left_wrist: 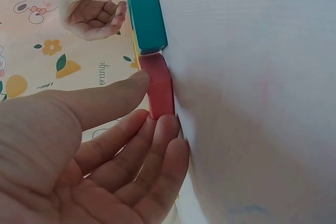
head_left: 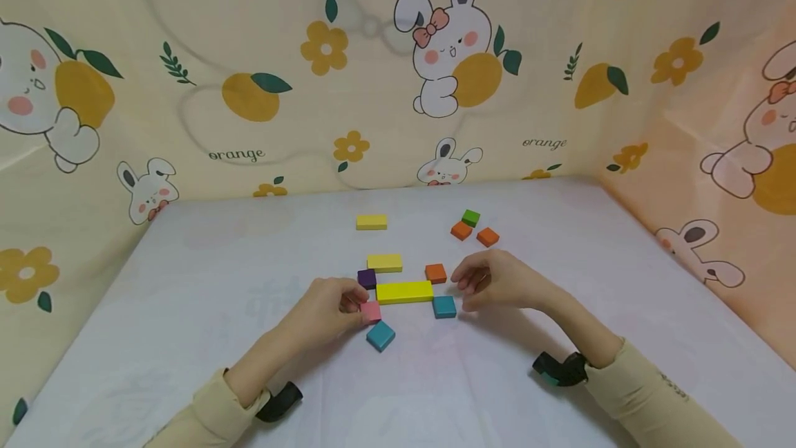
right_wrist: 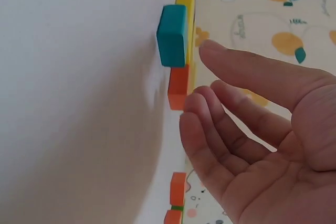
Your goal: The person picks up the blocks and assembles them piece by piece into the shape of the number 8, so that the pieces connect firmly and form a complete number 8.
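My left hand [head_left: 325, 308] pinches a pink block [head_left: 370, 312] between thumb and fingers, at the left end of a long yellow block [head_left: 404, 292]. In the left wrist view the thumb lies on one side of the pink block [left_wrist: 158, 90] and the fingertips on the other. At the long block's right end sit a teal block [head_left: 444, 307] and an orange block [head_left: 436, 273]. Just right of these hovers my right hand [head_left: 504, 281], fingers loosely bent, holding nothing. A purple block [head_left: 367, 279] lies by the long block's upper left corner.
A second teal block [head_left: 381, 336] lies below the pink one. Behind the purple block is a shorter yellow block [head_left: 385, 263], with another yellow block [head_left: 371, 222] farther back. At the back right are a green block [head_left: 470, 218] and two orange blocks [head_left: 488, 236].
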Tool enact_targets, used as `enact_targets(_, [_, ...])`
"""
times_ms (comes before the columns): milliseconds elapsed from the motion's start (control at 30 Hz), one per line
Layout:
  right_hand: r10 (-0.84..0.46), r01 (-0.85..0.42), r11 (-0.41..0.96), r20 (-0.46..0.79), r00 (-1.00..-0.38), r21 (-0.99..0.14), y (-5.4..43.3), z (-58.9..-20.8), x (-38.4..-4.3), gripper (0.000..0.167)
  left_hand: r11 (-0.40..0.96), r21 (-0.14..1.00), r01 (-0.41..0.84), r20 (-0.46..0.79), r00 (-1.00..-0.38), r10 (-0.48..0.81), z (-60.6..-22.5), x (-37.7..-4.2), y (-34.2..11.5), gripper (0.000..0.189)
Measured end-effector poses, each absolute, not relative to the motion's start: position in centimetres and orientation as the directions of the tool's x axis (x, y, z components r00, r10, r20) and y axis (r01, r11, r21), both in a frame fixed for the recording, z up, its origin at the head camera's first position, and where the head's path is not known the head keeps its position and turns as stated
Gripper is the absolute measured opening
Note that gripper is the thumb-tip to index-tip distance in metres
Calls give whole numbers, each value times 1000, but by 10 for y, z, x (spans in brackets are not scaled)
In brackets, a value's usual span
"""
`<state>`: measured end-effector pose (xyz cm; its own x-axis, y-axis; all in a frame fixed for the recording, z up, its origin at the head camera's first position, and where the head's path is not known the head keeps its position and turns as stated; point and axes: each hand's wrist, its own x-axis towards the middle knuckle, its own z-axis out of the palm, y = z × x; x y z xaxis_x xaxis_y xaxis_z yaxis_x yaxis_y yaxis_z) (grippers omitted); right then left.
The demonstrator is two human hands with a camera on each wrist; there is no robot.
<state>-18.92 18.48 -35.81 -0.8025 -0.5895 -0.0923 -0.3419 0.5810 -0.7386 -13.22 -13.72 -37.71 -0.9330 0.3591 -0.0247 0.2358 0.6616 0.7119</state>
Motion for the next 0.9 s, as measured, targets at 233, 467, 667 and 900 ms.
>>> enact_targets(233, [-524, -368, 618, -15, -852, -695, 194, -360, -202, 23, 663, 710, 239, -13, -936, 351, -379, -134, -137, 21])
enact_targets(467, [-437, -365, 631, 75, -896, -685, 208, -366, -222, 19, 667, 701, 250, -19, -930, 368, -382, -134, -137, 19])
enact_targets(667, [-412, -337, 645, 59, -909, -686, 223, -354, -256, 25, 660, 708, 251, -18, -928, 373, -381, -135, -137, 18])
enact_targets(900, [-433, -270, 643, -50, -900, -717, 242, -350, -294, 37, 664, 707, 242, -27, -930, 367, -381, -135, -138, 19])
